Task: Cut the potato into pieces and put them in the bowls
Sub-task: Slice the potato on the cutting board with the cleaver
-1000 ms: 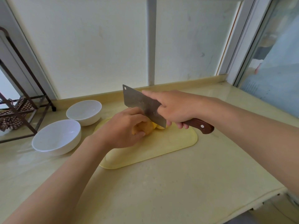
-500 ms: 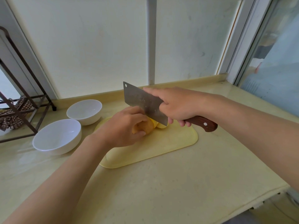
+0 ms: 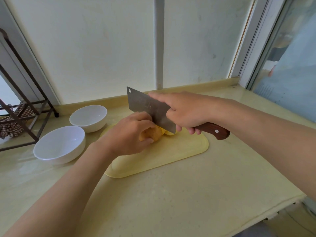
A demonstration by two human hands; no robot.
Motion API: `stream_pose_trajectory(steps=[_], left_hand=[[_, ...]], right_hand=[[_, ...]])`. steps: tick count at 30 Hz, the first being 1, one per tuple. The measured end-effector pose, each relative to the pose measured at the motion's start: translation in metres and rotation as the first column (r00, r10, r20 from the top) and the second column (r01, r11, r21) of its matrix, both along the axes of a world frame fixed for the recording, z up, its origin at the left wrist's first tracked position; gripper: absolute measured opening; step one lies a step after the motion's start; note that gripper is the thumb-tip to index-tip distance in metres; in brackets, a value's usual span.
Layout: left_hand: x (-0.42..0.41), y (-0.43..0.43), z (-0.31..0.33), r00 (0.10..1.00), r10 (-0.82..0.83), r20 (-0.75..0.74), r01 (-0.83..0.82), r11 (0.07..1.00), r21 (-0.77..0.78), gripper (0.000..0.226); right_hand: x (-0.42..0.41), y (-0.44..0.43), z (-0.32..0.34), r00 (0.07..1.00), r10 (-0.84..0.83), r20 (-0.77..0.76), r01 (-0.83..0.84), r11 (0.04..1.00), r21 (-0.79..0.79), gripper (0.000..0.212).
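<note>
Head view: the left hand [image 3: 130, 135] grips the potato [image 3: 152, 133] on the cutting board [image 3: 179, 151]. The right hand [image 3: 186, 112] clasps the cleaver [image 3: 147, 107], barely shifted from a second ago, so I judge it mid-slice. The near bowl [image 3: 65, 158] and far bowl [image 3: 92, 128] hold no pieces yet.

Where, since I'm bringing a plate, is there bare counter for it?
Bare counter: between the cutting board and the near edge, and right of the board. Crowded: near bowl, far bowl and rack at left; left hand, right hand, cleaver, potato over the board.

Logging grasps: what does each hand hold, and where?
The right hand grips the cleaver by its handle; the left hand holds the potato by its uncut end.
</note>
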State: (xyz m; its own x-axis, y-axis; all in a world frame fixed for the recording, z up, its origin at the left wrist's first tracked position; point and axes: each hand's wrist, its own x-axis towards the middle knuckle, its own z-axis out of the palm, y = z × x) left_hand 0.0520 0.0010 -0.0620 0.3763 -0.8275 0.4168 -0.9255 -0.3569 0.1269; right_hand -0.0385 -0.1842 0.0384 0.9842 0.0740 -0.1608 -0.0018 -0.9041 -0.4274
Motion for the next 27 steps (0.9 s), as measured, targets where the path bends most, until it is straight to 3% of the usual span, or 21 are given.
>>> stream_pose_trajectory(steps=[27], left_hand=[[0.002,0.0,-0.004,0.998,-0.001,-0.055,-0.003,0.997,-0.08,0.04]], right_hand=[[0.003,-0.001,-0.014,0.998,-0.003,-0.06,0.0,0.998,-0.057,0.076]])
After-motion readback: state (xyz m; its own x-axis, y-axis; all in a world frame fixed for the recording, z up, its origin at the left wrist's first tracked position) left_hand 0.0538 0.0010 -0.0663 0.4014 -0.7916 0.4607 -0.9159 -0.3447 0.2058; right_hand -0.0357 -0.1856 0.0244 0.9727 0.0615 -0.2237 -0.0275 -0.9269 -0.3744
